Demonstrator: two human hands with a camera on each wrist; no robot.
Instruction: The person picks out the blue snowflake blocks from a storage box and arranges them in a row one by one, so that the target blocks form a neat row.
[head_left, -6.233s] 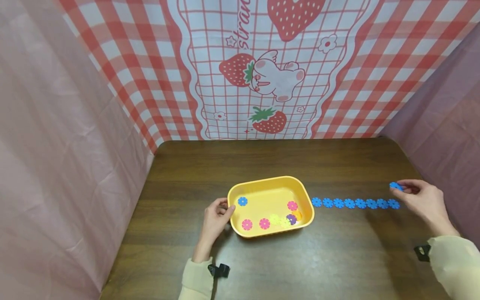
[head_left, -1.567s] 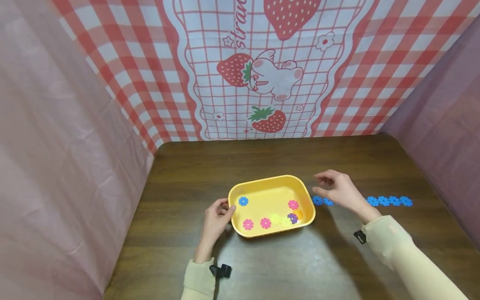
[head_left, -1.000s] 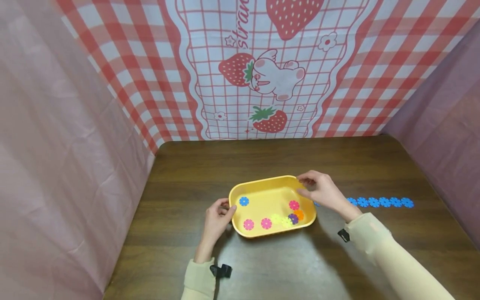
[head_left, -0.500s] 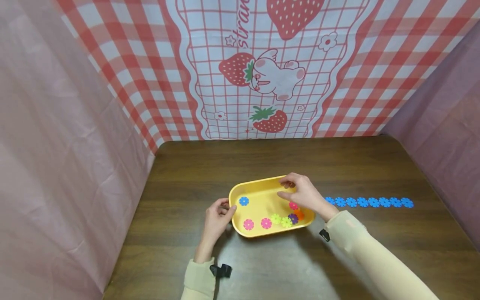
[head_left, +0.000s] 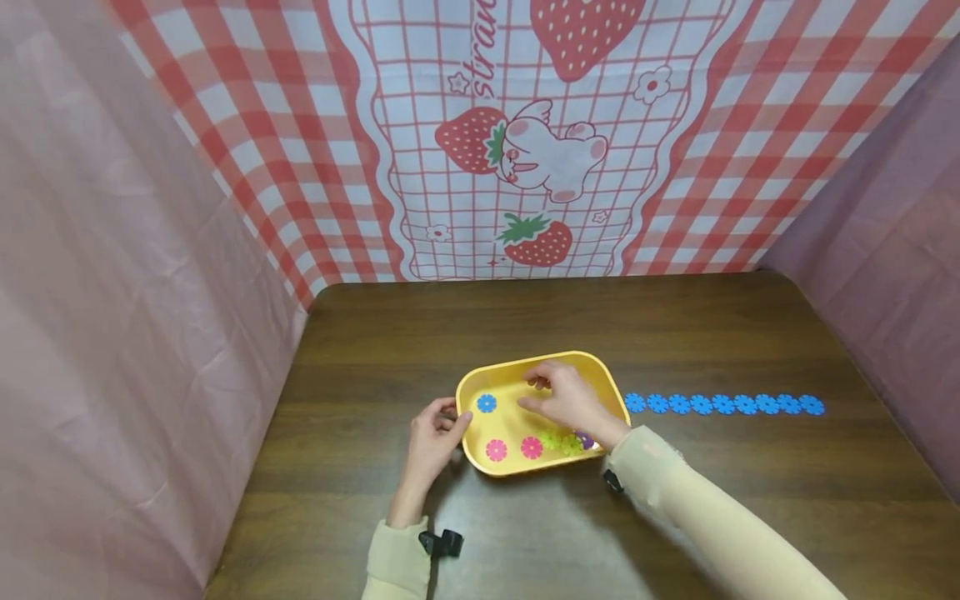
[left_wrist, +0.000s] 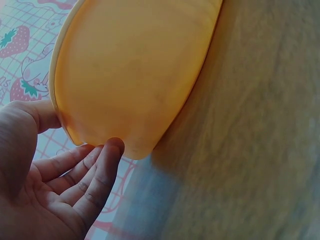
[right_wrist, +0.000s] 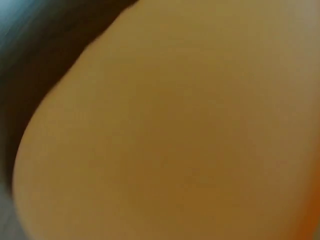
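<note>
A shallow yellow plastic tray (head_left: 517, 367) sits on the table. My left hand (head_left: 430, 442) grips its left end, the thumb over the rim and the fingers beneath, as the left wrist view confirms. Above the tray's inside hovers my right hand (head_left: 570, 402), thumb and fingers spread with nothing between them. Just left of its fingertips lies a blue snowflake-shaped disc (head_left: 487, 403). Along the tray's near side are pink discs (head_left: 532, 447), yellow-green discs (head_left: 572, 444) and a partly covered purple disc (head_left: 584, 439). The blurred tray wall (right_wrist: 165, 120) fills most of the right wrist view.
A straight row of several blue discs (head_left: 723, 405) runs rightward on the brown table (head_left: 420, 333) from the tray's right end. A red-checked strawberry cloth (head_left: 555, 167) hangs behind, with pink curtains (head_left: 150, 292) at the sides.
My right hand placed a blue disc at the row's right end, then came back leftward, over the tray's right rim and towards its middle. My left hand kept its grip.
</note>
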